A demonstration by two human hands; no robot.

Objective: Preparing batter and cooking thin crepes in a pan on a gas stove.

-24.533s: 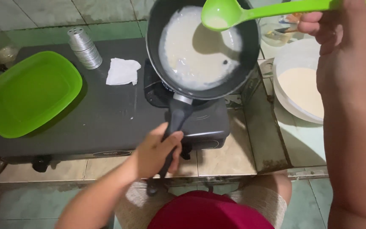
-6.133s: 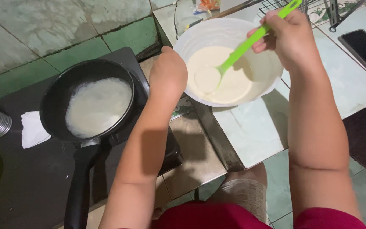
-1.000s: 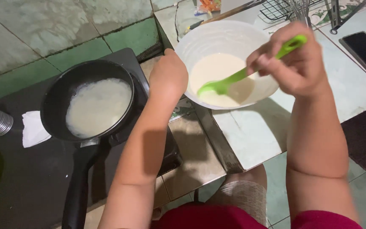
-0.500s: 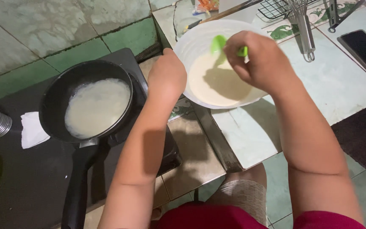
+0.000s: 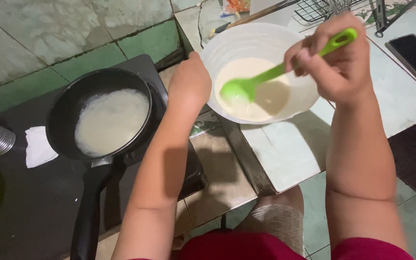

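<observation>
From the head camera, the white bowl [image 5: 261,45] of pale batter sits on the tiled counter, just right of the black pan [image 5: 97,115] on the stove. The right hand [image 5: 335,60] is clenched around the handle of a green ladle [image 5: 275,74], whose scoop dips into the bowl's batter. The left hand [image 5: 188,84] grips the bowl's left rim. A dark phone [image 5: 415,58] lies well right of the bowl.

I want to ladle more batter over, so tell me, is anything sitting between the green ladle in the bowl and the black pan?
Yes. The left hand and its forearm rest at the white bowl rim, directly between the green ladle and the black pan. Nothing else visible lies between them.
</observation>
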